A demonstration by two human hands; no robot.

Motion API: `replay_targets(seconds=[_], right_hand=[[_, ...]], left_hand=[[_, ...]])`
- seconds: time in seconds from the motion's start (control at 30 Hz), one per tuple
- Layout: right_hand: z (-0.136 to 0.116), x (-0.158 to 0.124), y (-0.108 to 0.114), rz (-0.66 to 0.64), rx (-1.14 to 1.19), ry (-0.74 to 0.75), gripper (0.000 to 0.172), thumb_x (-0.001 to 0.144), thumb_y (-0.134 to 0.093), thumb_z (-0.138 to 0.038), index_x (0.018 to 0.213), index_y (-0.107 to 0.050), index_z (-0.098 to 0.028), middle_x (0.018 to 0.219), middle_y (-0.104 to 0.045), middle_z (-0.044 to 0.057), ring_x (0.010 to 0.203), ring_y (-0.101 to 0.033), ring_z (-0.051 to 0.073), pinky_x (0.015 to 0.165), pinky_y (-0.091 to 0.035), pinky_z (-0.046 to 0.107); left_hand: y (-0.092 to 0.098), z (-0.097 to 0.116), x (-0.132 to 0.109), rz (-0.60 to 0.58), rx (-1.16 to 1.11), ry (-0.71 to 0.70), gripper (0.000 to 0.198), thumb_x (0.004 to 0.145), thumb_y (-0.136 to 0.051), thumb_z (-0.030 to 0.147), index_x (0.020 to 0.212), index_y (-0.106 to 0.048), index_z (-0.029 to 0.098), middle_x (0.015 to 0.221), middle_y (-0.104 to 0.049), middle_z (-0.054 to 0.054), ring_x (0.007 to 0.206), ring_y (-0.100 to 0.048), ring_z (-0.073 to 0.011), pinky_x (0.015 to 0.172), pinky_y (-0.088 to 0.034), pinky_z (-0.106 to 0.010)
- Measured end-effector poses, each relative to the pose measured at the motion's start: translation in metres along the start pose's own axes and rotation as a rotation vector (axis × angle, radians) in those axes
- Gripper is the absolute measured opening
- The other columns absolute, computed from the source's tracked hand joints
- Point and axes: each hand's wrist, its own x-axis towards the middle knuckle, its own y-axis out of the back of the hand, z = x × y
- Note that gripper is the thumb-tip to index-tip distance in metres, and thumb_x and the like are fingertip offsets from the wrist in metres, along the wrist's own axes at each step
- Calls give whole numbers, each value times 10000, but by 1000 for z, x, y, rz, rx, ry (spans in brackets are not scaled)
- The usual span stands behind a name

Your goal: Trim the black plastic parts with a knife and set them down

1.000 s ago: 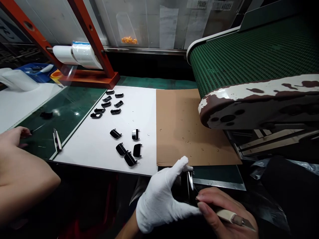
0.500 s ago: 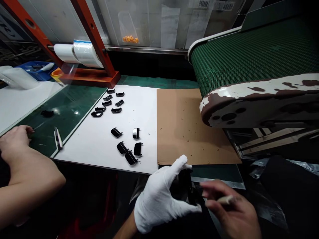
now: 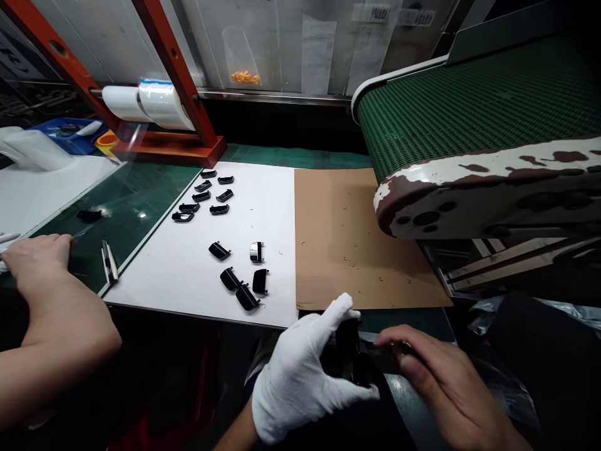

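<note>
Head view, its middle taken as the hub of a clock: at 6 o'clock the white-gloved left hand [image 3: 300, 376] holds a glossy black plastic part [image 3: 347, 341], which sits toward 5 o'clock at the near edge of the desk [image 3: 291, 156]. Its index finger and thumb are spread along the part and press on its far and near ends; shadow hides much of the outline. The bare right hand [image 3: 439, 369] is between 4 and 5 o'clock, its fingers curled just beside the part. A bit of something shows between thumb and index finger, perhaps a slim tool, but I cannot tell how firmly it is held or whether it touches the part.

On the white sheet [image 3: 159, 263], five loose black pieces [image 3: 246, 297] lie at 8 o'clock and eight smaller-looking ones between 9 and 10. The brown cardboard [image 3: 328, 219] toward 3 to 4 o'clock bears small dark curled scraps [image 3: 380, 279]. A co-worker's hand [image 3: 42, 254] is at 9 o'clock, near a utility knife [image 3: 109, 263].

The step in hand appears to be close handwork on that single part, left hand clamping, right hand working. The next move seems to call for a steady two-ended hold, with the right fingers clear of the gloved thumb.
</note>
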Motion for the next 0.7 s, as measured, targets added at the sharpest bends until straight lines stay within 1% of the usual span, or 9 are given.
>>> replay_targets(seconds=[0.07,0.13,0.2,0.3,0.4,0.47,0.53,0.7], right_hand=[[-7,5,0,-40,-78,43,509,867,-342,-703,943,-551,-245,680,-573,-23,538,-551,155,486,-421,264],[-12,11,-2,-56,-167,75,588,782,-357,-794,827,-516,-230,605,-522,-37,467,-494,145,427,-363,262],[-14,14,-5,-47,-251,95,588,762,-360,-811,748,-458,-232,565,-494,-43,439,-464,140,409,-323,262],[-13,16,-8,-41,-318,113,595,756,-339,-825,732,-412,-235,564,-513,-32,439,-480,149,424,-318,271],[-11,15,-10,-38,-351,116,614,748,-301,-843,728,-397,-236,551,-512,-26,420,-474,153,422,-297,279],[-9,15,-11,-53,-344,110,630,739,-294,-852,730,-406,-232,553,-517,-19,419,-476,157,418,-285,282],[-8,15,-12,-72,-327,99,650,729,-295,-860,742,-429,-223,579,-545,0,443,-505,172,430,-298,289],[-6,17,-17,-103,-280,59,739,717,-271,-874,819,-520,-186,653,-612,50,532,-589,224,479,-380,319]], left_hand=[[0,1,0,1,-14,-5,948,646,-834,441,1434,-327,299,1171,-671,-42,972,-674,-210,867,-534,-274],[0,2,1,9,-36,-24,911,671,-798,494,1430,-338,290,1172,-671,-43,987,-671,-207,875,-534,-266],[-1,3,1,18,-56,-35,891,683,-768,537,1427,-347,284,1170,-672,-43,991,-671,-203,884,-533,-261],[-1,4,1,22,-56,-32,875,691,-752,556,1420,-363,268,1155,-679,-53,973,-677,-205,881,-537,-268],[-2,5,1,22,-53,-28,872,689,-767,532,1416,-374,253,1144,-685,-65,961,-681,-215,875,-543,-282],[-1,5,0,23,-61,-27,880,679,-786,509,1416,-377,254,1148,-685,-65,963,-682,-219,877,-546,-284],[-1,6,0,25,-71,-28,883,669,-800,494,1413,-384,260,1148,-686,-60,966,-682,-222,882,-545,-284],[-1,6,0,36,-98,-44,876,660,-816,471,1405,-405,258,1137,-690,-56,968,-685,-221,890,-547,-273]])
